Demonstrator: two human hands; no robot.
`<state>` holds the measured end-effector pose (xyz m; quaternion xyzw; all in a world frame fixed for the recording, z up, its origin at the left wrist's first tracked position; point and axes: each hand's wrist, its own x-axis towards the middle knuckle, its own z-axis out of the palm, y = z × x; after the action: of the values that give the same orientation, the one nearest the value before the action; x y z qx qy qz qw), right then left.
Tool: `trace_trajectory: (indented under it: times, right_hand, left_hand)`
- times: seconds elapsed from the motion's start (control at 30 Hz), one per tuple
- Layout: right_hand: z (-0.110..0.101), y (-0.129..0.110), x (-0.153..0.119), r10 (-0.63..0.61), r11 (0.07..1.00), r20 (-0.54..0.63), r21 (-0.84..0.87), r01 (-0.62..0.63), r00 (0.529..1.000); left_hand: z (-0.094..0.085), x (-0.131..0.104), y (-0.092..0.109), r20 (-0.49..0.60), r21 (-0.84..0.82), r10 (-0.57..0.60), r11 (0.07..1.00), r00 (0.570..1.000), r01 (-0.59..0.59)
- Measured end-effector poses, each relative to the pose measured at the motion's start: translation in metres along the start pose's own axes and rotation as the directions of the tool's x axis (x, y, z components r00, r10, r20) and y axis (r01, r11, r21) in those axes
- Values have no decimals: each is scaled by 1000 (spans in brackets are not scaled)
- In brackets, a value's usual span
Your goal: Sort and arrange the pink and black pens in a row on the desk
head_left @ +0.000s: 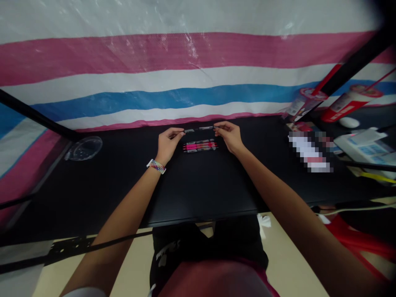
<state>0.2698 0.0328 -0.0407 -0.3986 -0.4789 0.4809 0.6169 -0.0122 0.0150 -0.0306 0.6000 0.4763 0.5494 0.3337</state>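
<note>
A dark pen (199,129) is held level above the black table (201,189) — left hand (167,144) pinching one end, right hand (229,136) pinching the other — just above a row of pink pens (200,146) lying flat; a clear lid (85,148) sits far left

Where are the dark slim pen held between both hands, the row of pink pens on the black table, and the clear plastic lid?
dark slim pen (199,129), head view, mid-barrel.
row of pink pens (200,146), head view, middle pen's barrel.
clear plastic lid (85,148), head view, its centre.
</note>
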Motion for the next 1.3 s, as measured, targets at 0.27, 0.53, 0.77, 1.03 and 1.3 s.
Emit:
trace_trajectory:
  times: [0.27, 0.53, 0.77, 1.03, 1.3]
  right_hand:
    - [-1, -1, 0, 13, 998, 27, -56, -12, 1000]
    - [0, -3, 1, 16, 996, 42, -87, -13, 999]
    - [1, -5, 0, 4, 996, 75, -92, 3, 997]
    - [1, -8, 0, 35, 996, 92, -90, -27, 995]
    - [1, -8, 0, 34, 997, 103, -67, -27, 994]
  left_hand:
    - [0, 2, -2, 33, 7, 10, 1000, 999, -10]
    - [-2, 2, 1, 53, 0, 6, 1000, 999, -6]
    - [-1, 2, 6, 59, 72, 24, 997, 998, -29]
    - [0, 1, 8, 102, 67, 62, 995, 993, -69]
    - [1, 1, 11, 120, 87, 80, 992, 990, -91]
